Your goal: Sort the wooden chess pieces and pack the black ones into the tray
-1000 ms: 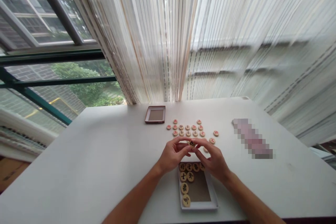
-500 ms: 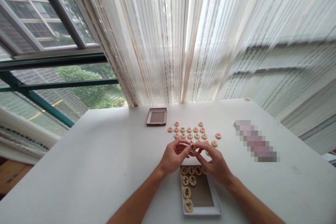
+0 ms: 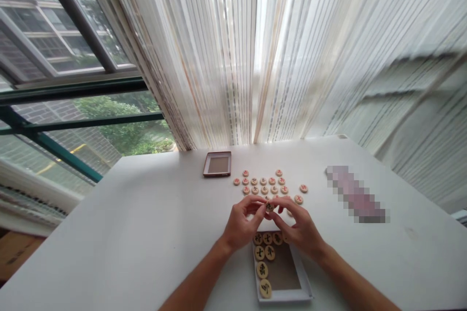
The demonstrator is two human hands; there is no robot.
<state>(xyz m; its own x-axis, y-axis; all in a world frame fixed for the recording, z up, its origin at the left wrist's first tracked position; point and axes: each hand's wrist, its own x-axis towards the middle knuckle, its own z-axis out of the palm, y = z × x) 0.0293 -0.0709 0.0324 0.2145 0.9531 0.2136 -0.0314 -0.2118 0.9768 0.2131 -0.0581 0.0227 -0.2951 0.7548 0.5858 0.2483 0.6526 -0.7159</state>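
Between the fingertips of both hands is a round wooden xiangqi piece (image 3: 269,206) with a black character facing me. My left hand (image 3: 245,218) pinches it from the left, and my right hand (image 3: 296,223) pinches it from the right. Just below them lies a shallow white box (image 3: 307,277) with a brown bottom. Several black-lettered pieces (image 3: 261,270) lie in it along its left side and far edge; my right hand covers part of the far right corner. Beyond the hands, red- and black-lettered pieces (image 3: 264,190) lie in loose rows, the nearest partly hidden by my fingers.
A box lid (image 3: 218,174) with a dark rim lies near the back of the white table (image 3: 164,223). At the right is a pixelated pinkish object (image 3: 355,194). Striped curtains (image 3: 226,82) hang behind the table, with a window at the left.
The view has shifted slightly, so the box appears a little lower and farther right. Both hands keep the piece pinched in nearly the same place, its character seemingly turned a little.
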